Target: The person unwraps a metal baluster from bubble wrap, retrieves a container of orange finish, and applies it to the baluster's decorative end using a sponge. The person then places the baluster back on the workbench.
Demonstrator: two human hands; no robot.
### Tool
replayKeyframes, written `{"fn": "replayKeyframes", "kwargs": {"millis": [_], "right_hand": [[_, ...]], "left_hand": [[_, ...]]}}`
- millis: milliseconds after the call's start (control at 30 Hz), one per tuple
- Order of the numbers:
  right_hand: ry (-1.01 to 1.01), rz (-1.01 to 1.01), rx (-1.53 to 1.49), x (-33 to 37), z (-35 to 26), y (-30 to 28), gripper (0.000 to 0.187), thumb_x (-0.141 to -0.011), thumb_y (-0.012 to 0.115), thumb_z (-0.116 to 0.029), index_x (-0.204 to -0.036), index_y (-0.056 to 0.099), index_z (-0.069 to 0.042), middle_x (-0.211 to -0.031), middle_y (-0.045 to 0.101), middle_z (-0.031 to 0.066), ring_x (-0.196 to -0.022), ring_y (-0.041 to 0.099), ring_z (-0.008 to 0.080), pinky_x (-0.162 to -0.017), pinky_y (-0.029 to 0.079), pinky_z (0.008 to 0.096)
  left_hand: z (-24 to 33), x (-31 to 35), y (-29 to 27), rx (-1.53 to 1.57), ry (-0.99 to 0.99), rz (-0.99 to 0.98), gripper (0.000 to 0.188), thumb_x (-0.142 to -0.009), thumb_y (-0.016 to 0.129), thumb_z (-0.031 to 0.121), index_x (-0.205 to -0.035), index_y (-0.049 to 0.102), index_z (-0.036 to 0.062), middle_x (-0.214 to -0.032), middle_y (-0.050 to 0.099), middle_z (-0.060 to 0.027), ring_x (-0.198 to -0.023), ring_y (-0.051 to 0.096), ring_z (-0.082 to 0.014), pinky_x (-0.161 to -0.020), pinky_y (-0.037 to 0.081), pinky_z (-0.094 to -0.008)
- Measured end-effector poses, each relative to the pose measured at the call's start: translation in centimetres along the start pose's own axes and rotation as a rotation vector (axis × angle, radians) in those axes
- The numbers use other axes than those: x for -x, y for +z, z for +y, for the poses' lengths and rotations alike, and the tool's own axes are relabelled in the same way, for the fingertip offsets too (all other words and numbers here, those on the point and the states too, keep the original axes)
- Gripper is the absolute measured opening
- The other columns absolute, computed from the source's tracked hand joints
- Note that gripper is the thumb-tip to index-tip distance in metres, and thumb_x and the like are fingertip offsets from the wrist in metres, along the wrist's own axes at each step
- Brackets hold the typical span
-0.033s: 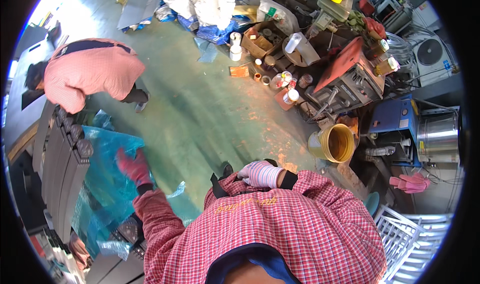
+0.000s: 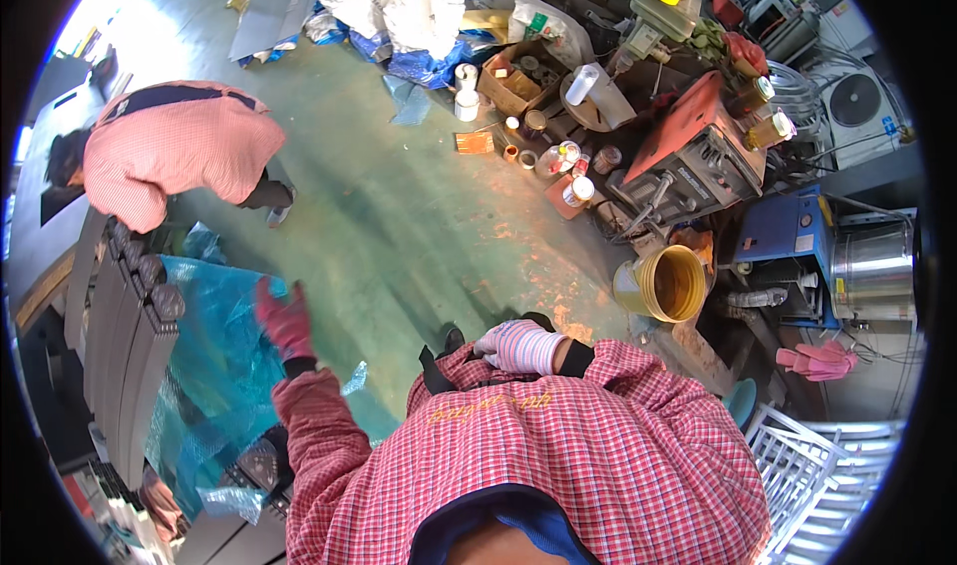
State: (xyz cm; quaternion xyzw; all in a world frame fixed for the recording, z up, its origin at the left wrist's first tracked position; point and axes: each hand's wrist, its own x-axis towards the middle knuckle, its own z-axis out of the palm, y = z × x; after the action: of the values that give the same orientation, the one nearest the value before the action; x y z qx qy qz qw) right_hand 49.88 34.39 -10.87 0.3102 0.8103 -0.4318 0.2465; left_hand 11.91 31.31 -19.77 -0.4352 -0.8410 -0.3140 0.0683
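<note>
My left hand (image 2: 284, 321), in a red-pink glove, is stretched out with its fingers apart and nothing visible in it. It is over or beside the right edge of a blue translucent bubble wrap sheet (image 2: 214, 366); I cannot tell whether it touches. The sheet hangs beside a stack of long grey profiles (image 2: 125, 366). In a striped pink, white and blue glove, my right hand (image 2: 520, 347) rests against the front of my checked shirt at the waist. Its fingers look curled, and whatever they might hold is hidden.
Another person (image 2: 184, 146) in a checked shirt bends over a bench at the left. To the right are a yellow bucket (image 2: 663, 284), a red-topped machine (image 2: 678, 151), jars and a cardboard box (image 2: 513, 79). White sacks (image 2: 424, 17) lie at the far side.
My left hand has moved right and slightly farther away, toward the edge of the bubble wrap, with its fingers still apart. My right hand stays at the waist.
</note>
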Motion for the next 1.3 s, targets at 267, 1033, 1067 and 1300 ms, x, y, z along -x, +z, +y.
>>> {"fn": "replayKeyframes", "kwargs": {"millis": [267, 1033, 1067, 1300], "right_hand": [[-0.164, 0.259, -0.394, -1.3, 8.4, -6.0, 0.028, -0.087, 0.051, -0.021, -0.111, 0.063, -0.012, -0.097, 0.067, 0.0127, -0.091, 0.063, 0.0297, -0.081, 0.048, 0.0384], [0.591, 0.283, -0.674, -12.4, 32.1, -23.6, 0.09, -0.079, 0.055, -0.063, -0.144, 0.021, -0.012, -0.144, 0.027, 0.0223, -0.126, 0.04, 0.0382, -0.102, 0.036, 0.0441], [0.599, 0.278, -0.668, -13.2, 32.2, -24.0, 0.092, -0.079, 0.053, -0.065, -0.145, 0.019, -0.011, -0.146, 0.023, 0.0229, -0.126, 0.04, 0.0373, -0.102, 0.036, 0.0433], [0.654, 0.168, -0.716, -20.3, 31.8, -31.3, 0.073, -0.084, 0.048, -0.061, -0.139, 0.037, -0.014, -0.14, 0.041, 0.0134, -0.129, 0.039, 0.0309, -0.105, 0.032, 0.0403]], "left_hand": [[16.4, 3.7, 13.5, 0.278, 0.447, -0.87, 0.041, -0.071, 0.074, 0.023, -0.106, 0.062, 0.0063, -0.115, 0.059, -0.0151, -0.107, 0.055, -0.0342, -0.093, 0.044, -0.0393], [29.6, -13.0, 33.8, 0.019, 0.256, -1.676, 0.028, -0.082, 0.06, 0.033, -0.103, 0.066, 0.015, -0.102, 0.066, -0.0121, -0.098, 0.062, -0.0288, -0.084, 0.049, -0.0384], [29.4, -14.4, 34.9, -0.007, 0.239, -1.722, 0.029, -0.082, 0.06, 0.034, -0.103, 0.066, 0.0154, -0.102, 0.066, -0.0118, -0.098, 0.062, -0.0284, -0.084, 0.049, -0.0384], [26.8, -26.6, 42.0, -0.133, 0.333, -1.514, 0.025, -0.083, 0.057, 0.032, -0.095, 0.069, 0.0136, -0.093, 0.068, -0.0115, -0.09, 0.064, -0.03, -0.08, 0.051, -0.0387]]}}
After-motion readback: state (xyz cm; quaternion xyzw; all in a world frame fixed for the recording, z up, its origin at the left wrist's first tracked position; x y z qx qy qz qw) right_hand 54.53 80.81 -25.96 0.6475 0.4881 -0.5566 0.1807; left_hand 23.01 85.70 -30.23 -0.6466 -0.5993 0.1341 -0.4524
